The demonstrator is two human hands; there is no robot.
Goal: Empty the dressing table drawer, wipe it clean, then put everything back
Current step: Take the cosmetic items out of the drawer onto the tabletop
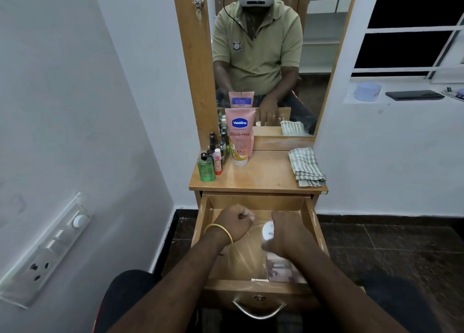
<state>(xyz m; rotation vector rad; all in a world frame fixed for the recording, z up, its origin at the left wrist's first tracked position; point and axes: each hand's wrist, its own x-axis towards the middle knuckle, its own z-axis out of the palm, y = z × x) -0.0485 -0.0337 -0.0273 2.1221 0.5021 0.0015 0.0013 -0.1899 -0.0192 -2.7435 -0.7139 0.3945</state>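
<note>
- Head view, looking down past both forearms into the open drawer of a wooden dressing table, with a person seated before its mirror.
- Left hand is curled into a fist over the middle of the drawer; whether anything lies inside the fist cannot be told. A thin yellow bangle circles that wrist.
- Right hand reaches in from the right, its fingers bent around a small white-capped container. Motion blur leaves the exact grip unclear.
- Near the front right corner of the drawer, just below the right hand, sits a blurred pinkish box. The right hand is plainly the nearer one to it; its long axis appears to run front to back, though blur makes this uncertain.
- Emptying looks nearly done: the glossy, light-brown drawer floor is largely bare, and only those few items show.
- On the counter above, well apart from the hands, stand a pink Vaseline tube upright on its cap, a green translucent bottle and several small dark bottles clustered at the left.
- Folded striped cloth, soft and checked green-white, rests at the counter's right edge, likely the wiping rag, not yet picked up.
- Curved metal handle hangs on the drawer front.
</note>
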